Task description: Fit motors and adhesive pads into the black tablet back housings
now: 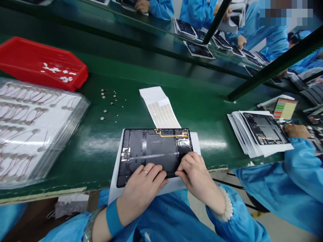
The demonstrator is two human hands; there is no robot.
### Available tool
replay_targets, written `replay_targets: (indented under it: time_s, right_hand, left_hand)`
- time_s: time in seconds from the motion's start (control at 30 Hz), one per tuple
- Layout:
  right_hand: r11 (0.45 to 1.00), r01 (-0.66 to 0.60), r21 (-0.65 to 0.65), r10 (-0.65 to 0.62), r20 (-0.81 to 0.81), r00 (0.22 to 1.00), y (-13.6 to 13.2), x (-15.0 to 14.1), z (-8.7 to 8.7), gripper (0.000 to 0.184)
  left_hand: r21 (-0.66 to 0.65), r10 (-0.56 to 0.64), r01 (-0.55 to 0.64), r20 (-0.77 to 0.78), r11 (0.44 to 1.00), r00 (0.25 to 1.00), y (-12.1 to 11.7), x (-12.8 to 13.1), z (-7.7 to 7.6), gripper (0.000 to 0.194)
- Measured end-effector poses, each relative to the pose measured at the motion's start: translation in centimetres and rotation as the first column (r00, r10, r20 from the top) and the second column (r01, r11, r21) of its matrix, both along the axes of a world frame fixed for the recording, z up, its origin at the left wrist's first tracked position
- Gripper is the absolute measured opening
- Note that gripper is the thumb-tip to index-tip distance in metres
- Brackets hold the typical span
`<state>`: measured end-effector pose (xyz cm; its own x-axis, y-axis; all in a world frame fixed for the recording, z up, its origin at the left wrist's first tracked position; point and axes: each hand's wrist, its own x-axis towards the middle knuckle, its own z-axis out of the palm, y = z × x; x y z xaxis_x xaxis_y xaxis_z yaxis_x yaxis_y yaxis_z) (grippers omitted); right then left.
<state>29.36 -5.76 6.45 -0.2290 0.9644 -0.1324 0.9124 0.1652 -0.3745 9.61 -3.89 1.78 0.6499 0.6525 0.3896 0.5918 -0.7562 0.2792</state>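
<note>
A black tablet back housing [158, 148] lies on a white paper sheet [114, 178] in front of me, its inside facing up. An orange flex cable [168, 135] runs along its far edge, and a small white board [125, 154] sits at its left side. My left hand [142, 181] rests on the near edge, its fingers laid over the housing. At the near right corner, my right hand [193, 171] has thumb and fingertips pinched together; what they hold, if anything, is hidden. Beyond the housing is a sheet of pale adhesive strips [161, 109].
Several small coin-shaped parts with wires [107, 111] lie on the green bench. A red bin [42, 64] and a clear tray of similar parts [37, 124] are at left. Stacked housings [264, 129] stand right, near a co-worker's hand [297, 131]. A green post [272, 67] rises behind.
</note>
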Motion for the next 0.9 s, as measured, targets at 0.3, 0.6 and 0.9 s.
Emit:
replay_targets:
  time_s: [0.3,0.6,0.9]
  right_hand:
    - [0.99,-0.14,0.025,0.131,0.227,0.965,0.9,0.2,0.1,0.012]
    - [0.979,-0.193,-0.063,0.193,-0.016,0.981,3.3,3.2,1.9,0.015]
    - [0.937,-0.313,-0.159,0.295,-0.124,0.947,4.1,3.5,2.2,0.019]
  left_hand:
    - [0.006,-0.045,0.045,-0.073,0.999,0.996,0.3,-0.1,0.4,0.015]
    - [-0.037,-0.319,0.321,-0.272,0.946,0.908,1.1,-0.1,0.9,0.032]
    - [-0.184,-0.406,0.369,-0.243,0.911,0.881,2.0,-0.3,0.9,0.04]
